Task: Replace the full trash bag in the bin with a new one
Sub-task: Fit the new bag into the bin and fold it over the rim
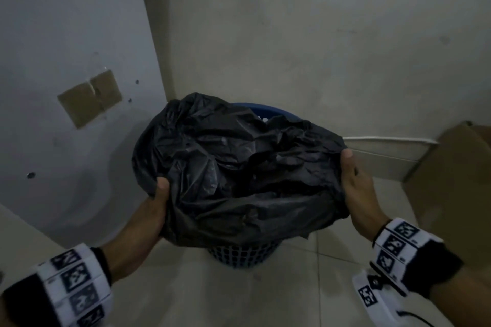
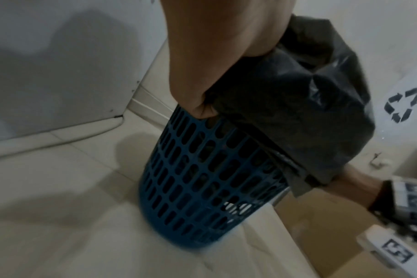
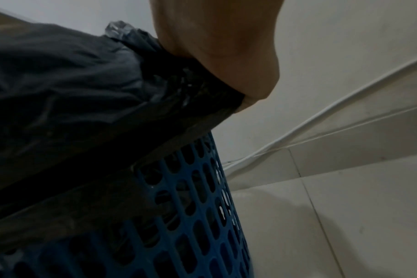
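A crumpled black trash bag (image 1: 239,167) bulges over the mouth of a blue lattice bin (image 1: 244,255) that stands on the tiled floor in a corner. My left hand (image 1: 156,202) grips the bag's left edge, thumb on top and fingers tucked beneath. My right hand (image 1: 358,188) grips the bag's right edge the same way. In the left wrist view the left hand (image 2: 202,101) holds the bag (image 2: 310,105) at the rim of the bin (image 2: 202,178). In the right wrist view the right hand (image 3: 226,65) clamps the bag (image 3: 71,103) above the bin (image 3: 198,216).
A brown cardboard box (image 1: 457,186) stands close on the right, touching the bin's base in the left wrist view. A grey panel (image 1: 66,61) with taped cardboard patches rises on the left. A white cable (image 1: 385,138) runs along the back wall's skirting. Pale floor tiles (image 1: 239,300) lie in front.
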The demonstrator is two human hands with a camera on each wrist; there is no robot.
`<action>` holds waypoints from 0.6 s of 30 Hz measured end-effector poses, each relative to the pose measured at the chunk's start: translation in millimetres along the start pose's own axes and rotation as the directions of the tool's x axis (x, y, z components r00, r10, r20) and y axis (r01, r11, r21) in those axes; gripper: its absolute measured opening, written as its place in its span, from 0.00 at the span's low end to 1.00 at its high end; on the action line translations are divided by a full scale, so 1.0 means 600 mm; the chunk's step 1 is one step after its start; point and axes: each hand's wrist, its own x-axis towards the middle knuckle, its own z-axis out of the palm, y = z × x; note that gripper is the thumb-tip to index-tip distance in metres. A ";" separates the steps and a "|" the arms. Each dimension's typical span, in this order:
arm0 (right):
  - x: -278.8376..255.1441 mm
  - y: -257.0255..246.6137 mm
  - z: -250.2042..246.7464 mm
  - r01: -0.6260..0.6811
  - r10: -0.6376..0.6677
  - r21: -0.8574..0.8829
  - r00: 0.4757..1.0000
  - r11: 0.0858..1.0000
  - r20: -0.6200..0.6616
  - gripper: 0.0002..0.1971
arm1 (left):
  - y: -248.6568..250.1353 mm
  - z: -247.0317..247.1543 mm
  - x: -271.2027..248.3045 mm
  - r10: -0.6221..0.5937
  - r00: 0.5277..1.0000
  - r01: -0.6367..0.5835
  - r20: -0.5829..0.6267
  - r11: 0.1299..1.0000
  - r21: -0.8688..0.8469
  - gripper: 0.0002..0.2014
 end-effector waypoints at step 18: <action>0.035 0.017 0.034 -0.149 0.150 0.221 0.989 0.964 0.010 0.28 | -0.013 -0.015 0.064 0.383 0.804 -0.285 -0.455 0.920 0.269 0.38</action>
